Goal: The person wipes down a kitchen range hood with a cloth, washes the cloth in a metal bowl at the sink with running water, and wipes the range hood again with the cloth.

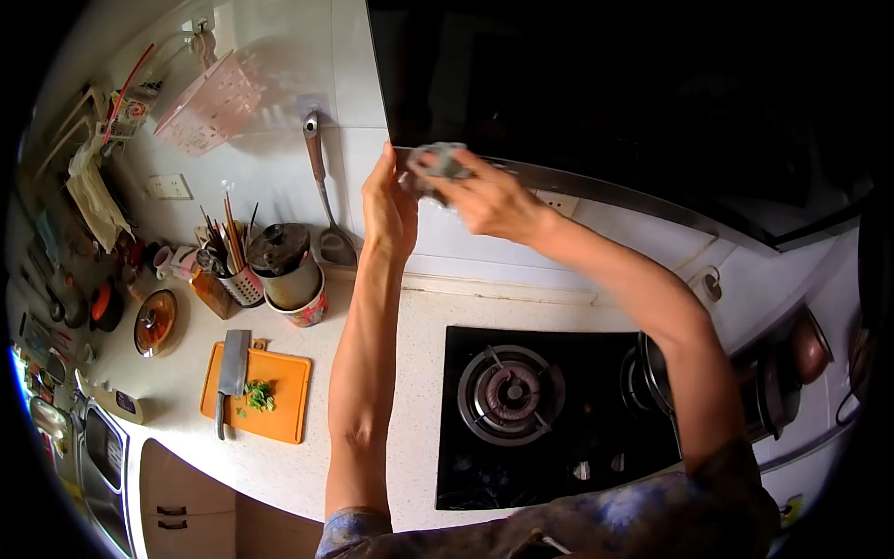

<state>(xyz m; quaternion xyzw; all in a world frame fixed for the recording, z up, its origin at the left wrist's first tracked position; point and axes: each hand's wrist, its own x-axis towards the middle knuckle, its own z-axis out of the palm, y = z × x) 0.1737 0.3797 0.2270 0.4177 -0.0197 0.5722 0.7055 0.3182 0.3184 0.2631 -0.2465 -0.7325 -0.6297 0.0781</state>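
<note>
The crumpled grey cloth (445, 163) is at the lower edge of the range hood (596, 184), close to the left corner of this edge. It is blurred, and I cannot see a clear long axis in it. The right hand (491, 197) has its fingers clamped on the cloth; they point to the left, along the edge, and the forearm comes from the right and near side. The left hand (387, 210) is upright, just to the left of the cloth, with fingertips at the hood corner. Its fingers look close together, but whether they grip the edge I cannot tell. So the cloth lies between the two hands, inside the right one and very near to the left one. The edge itself runs from this corner to the right and nearer. Behind is the tiled wall (447, 244), where a spatula (324, 191) hangs to the left. Below, the gas stove (577, 373) lies to the right, and the orange cutting board (286, 410) to the left.
</note>
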